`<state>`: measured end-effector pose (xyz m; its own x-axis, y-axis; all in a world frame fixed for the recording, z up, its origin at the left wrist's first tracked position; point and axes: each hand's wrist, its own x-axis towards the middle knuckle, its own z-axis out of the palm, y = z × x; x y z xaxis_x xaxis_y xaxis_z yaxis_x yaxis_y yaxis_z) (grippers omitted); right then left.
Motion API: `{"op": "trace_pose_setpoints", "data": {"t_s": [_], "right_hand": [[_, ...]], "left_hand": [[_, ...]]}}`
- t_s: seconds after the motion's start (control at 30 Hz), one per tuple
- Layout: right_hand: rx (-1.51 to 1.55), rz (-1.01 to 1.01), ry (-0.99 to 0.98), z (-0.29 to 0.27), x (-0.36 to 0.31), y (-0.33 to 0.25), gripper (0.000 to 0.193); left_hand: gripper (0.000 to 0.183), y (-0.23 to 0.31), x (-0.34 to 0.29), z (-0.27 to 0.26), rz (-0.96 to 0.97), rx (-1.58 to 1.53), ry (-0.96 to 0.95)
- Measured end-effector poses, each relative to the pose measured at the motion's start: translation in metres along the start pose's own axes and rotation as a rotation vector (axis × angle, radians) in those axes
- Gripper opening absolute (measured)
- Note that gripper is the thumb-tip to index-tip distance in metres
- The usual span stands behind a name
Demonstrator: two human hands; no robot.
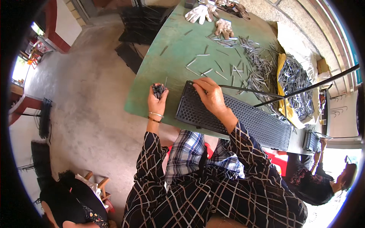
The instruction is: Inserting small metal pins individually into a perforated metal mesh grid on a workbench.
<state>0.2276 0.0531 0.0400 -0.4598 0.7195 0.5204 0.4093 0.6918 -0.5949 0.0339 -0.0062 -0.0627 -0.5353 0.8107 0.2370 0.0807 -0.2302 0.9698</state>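
Observation:
My left hand [157, 98] is closed around a bunch of small dark strips [157, 90], one of which pokes up past the fingers. It hovers over the table's near left side, just left of a long black perforated metal panel [251, 119]. The panel lies along the table's near edge, with thin black rods rising from it. At its left end, my right hand [210, 95] has its fingertips pinched together over the corner; whatever sits between them is hidden.
Loose grey strips [260, 64] are strewn over the green table [152, 76]. A yellow-edged sack [298, 87] of strips stands at right. Work gloves [199, 14] lie at the far end. Other people [315, 182] sit at right and lower left; black racks [140, 24] stand beyond.

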Motion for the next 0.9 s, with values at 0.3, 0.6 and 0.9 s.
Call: {"op": "trace_pose_setpoints", "data": {"t_s": [0.3, 0.6, 0.9], "right_hand": [[0.4, 0.354, -0.13, 0.001, 0.023, -0.036, 0.027], [0.652, 0.554, -0.457, -0.013, 0.019, -0.06, 0.022], [0.51, 0.517, 0.082, -0.024, 0.002, -0.004, 0.02]], "left_hand": [[0.023, 0.078, 0.005, -0.001, -0.337, -0.565, -0.13], [0.02, 0.128, -0.072, 0.011, -0.862, -0.995, -0.317], [0.02, 0.13, -0.108, 0.033, -1.063, -0.901, -0.319]]}}
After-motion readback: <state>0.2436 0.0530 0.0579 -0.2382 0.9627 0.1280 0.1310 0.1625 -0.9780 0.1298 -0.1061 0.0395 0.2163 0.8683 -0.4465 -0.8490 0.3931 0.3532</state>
